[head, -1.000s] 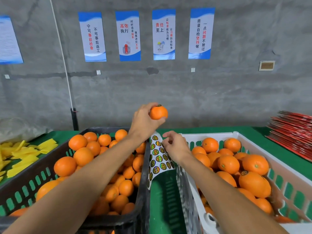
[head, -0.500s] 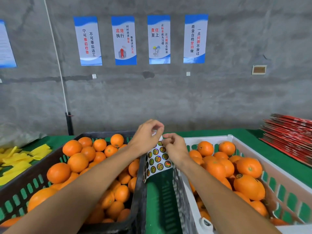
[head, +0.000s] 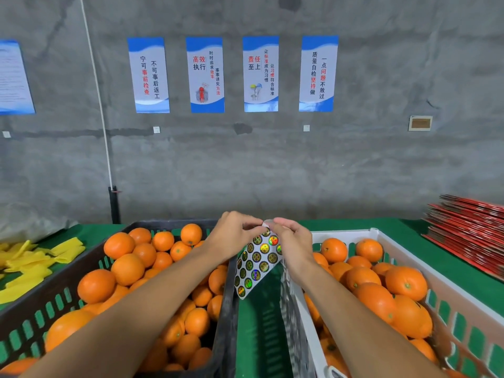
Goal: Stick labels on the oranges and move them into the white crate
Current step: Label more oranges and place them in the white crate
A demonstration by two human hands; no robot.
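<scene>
Between crates, hands [head: 237,236] on label sheet [head: 256,264]

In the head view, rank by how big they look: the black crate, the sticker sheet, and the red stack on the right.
1. black crate
2. red stack, cut off by the frame edge
3. sticker sheet

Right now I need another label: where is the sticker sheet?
In the head view, the sticker sheet hangs at centre, pinched at its top by the left hand and right hand, over the gap between the black crate and white crate.
</scene>
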